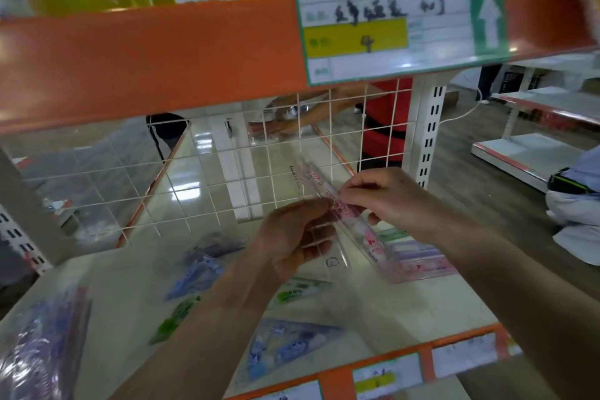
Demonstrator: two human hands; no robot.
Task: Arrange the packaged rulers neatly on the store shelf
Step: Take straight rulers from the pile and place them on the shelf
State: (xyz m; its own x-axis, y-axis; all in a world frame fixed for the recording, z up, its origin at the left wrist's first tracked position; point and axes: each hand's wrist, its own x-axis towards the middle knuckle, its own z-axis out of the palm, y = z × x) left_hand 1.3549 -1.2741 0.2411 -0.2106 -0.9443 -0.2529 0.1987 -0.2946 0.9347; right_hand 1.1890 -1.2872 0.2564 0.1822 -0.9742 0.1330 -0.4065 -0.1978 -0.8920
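The job looks barely started. The left hand [292, 237] and right hand [383, 201] both pinch one pink ruler pack [368, 239], held tilted above the shelf [123, 286]. Some pink packs [418, 258] lie together at the right, while blue packs [194, 269] and green packs [175, 318] lie scattered askew. Behind the wire grid [207, 185] stands a person in red [386, 140], with other shelving beyond.

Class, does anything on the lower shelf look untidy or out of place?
Yes. A blue packet and a green packet lie skewed at different angles on the shelf, not lined up; the left hand and right hand hold a pink ruler pack.
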